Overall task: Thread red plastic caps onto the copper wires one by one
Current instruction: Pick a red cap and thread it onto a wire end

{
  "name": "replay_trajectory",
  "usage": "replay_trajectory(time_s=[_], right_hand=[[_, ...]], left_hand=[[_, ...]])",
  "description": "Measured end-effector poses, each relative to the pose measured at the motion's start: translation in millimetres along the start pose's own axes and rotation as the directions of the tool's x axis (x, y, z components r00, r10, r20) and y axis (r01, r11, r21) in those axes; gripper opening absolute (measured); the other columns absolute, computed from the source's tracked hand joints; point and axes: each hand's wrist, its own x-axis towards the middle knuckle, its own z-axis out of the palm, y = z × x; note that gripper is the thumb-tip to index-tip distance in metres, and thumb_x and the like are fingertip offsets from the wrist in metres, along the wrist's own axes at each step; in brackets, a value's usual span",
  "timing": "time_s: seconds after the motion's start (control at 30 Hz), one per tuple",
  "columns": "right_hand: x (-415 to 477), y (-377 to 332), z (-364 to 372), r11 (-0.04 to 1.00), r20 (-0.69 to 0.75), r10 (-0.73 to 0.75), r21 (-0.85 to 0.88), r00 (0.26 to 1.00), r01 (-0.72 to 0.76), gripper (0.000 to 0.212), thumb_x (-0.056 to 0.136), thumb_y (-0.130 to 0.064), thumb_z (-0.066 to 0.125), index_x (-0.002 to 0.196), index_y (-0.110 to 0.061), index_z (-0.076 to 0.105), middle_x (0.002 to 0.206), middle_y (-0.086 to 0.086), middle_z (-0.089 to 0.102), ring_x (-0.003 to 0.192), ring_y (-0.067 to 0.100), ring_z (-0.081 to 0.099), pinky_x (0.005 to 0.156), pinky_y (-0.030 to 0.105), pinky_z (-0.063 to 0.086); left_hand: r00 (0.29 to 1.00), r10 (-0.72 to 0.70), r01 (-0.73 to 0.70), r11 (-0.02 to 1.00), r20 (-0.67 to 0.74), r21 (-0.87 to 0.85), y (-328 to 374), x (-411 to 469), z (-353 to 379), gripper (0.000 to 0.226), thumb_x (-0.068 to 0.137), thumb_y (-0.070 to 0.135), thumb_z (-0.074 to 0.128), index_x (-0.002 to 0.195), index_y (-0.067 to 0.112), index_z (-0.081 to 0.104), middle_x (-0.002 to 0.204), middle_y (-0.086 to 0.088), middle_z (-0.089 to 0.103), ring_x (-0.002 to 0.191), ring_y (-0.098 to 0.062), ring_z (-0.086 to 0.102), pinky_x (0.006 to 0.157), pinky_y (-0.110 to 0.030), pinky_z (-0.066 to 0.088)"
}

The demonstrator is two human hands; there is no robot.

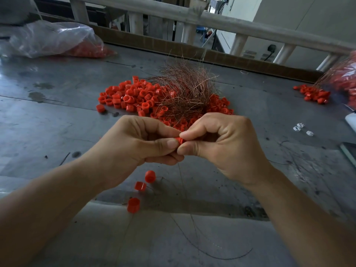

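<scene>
Loose caps (150, 176) lie nearest on the tabletop (57, 112). Above, left hand (138, 143) and right hand (221, 143) pinch one red cap (180, 140) between them — likely light, rigid, slippery, best held by its sides — its axis seemingly running hand to hand. A limp wire (182, 182) hangs below. Beyond: cap pile (131, 95), copper wire bundle (185, 89).
</scene>
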Motion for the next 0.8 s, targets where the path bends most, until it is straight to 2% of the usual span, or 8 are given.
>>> replay_trajectory(time_s=[0.1,0.2,0.3,0.4,0.47,0.57,0.7,0.8], right_hand=[[0.5,0.0,-2.5,0.994,0.068,0.055,0.088,0.996,-0.061,0.029,0.057,-0.025,0.074,0.086,-0.025,0.067,0.07,-0.01,0.062,0.068,0.006,0.062,0.066,0.021,0.054],[1.8,-0.3,-5.6,0.999,0.198,0.041,0.002,0.979,-0.042,0.039,0.062,-0.027,0.074,0.1,-0.026,0.064,0.078,-0.011,0.06,0.076,0.002,0.059,0.073,0.017,0.048],[2.6,-2.4,-5.7,0.995,0.239,-0.002,-0.1,0.971,0.027,0.025,0.069,-0.022,0.07,0.093,-0.017,0.07,0.081,-0.01,0.058,0.078,0.0,0.056,0.073,0.014,0.044],[2.0,-3.8,-5.4,0.982,0.209,-0.017,-0.179,0.978,0.055,0.018,0.074,-0.023,0.066,0.085,-0.01,0.07,0.079,-0.009,0.055,0.072,0.0,0.053,0.068,0.013,0.043],[1.2,-4.8,-4.7,0.977,0.211,-0.016,-0.204,0.977,0.06,0.015,0.075,-0.02,0.065,0.083,-0.008,0.068,0.078,-0.009,0.054,0.07,0.001,0.052,0.065,0.015,0.044],[-0.5,-7.1,-2.9,0.981,0.211,-0.017,-0.185,0.977,0.057,0.009,0.075,-0.014,0.064,0.08,-0.006,0.066,0.078,-0.008,0.054,0.069,0.004,0.053,0.063,0.022,0.047],[-2.7,-8.6,0.8,0.985,0.195,-0.019,-0.167,0.981,0.052,0.004,0.074,-0.011,0.064,0.076,-0.008,0.065,0.077,-0.016,0.051,0.068,-0.001,0.05,0.063,0.014,0.043],[-2.3,-6.6,1.2,0.986,0.194,0.012,-0.163,0.981,0.02,0.003,0.074,-0.01,0.065,0.077,-0.01,0.065,0.077,-0.015,0.052,0.069,-0.001,0.051,0.063,0.013,0.043]], left_hand=[[0.999,-0.02,0.021,1.0,0.049,-0.019,1.1,-0.5,-2.2,0.022,0.051,0.012,0.071,0.073,0.013,0.074,0.066,-0.011,0.07,0.06,-0.018,0.069,0.051,-0.019,0.053],[0.995,-0.055,0.06,0.997,0.086,-0.056,0.5,-0.6,-4.7,0.035,0.054,0.007,0.078,0.088,0.012,0.068,0.067,-0.016,0.068,0.059,-0.023,0.068,0.051,-0.022,0.053],[0.995,-0.053,0.059,0.996,0.088,-0.07,-0.7,-0.6,-5.0,0.044,0.06,0.011,0.07,0.103,0.012,0.058,0.069,-0.016,0.068,0.062,-0.024,0.069,0.052,-0.023,0.054],[0.99,0.026,-0.017,0.998,0.138,-0.068,-0.7,-2.2,-0.5,0.059,0.063,0.029,0.08,0.114,0.018,0.053,0.081,-0.018,0.071,0.074,-0.028,0.07,0.061,-0.025,0.055],[0.988,0.092,-0.095,0.995,0.126,0.022,-2.1,-2.8,3.1,0.071,0.06,0.028,0.082,0.121,0.024,0.046,0.08,-0.018,0.071,0.074,-0.027,0.07,0.062,-0.025,0.055],[0.98,0.173,-0.182,0.979,0.095,0.096,-4.5,-4.2,7.2,0.07,0.062,0.019,0.076,0.122,0.027,0.042,0.075,-0.016,0.07,0.07,-0.024,0.07,0.061,-0.025,0.055],[0.973,0.203,-0.211,0.974,0.107,0.077,-4.0,-8.0,8.2,0.063,0.065,0.018,0.066,0.123,0.027,0.042,0.073,-0.018,0.068,0.067,-0.022,0.069,0.06,-0.024,0.055],[0.981,0.168,-0.175,0.982,0.102,0.067,-3.8,-7.6,8.3,0.063,0.064,0.018,0.066,0.122,0.026,0.044,0.073,-0.018,0.068,0.067,-0.024,0.069,0.06,-0.024,0.054]])
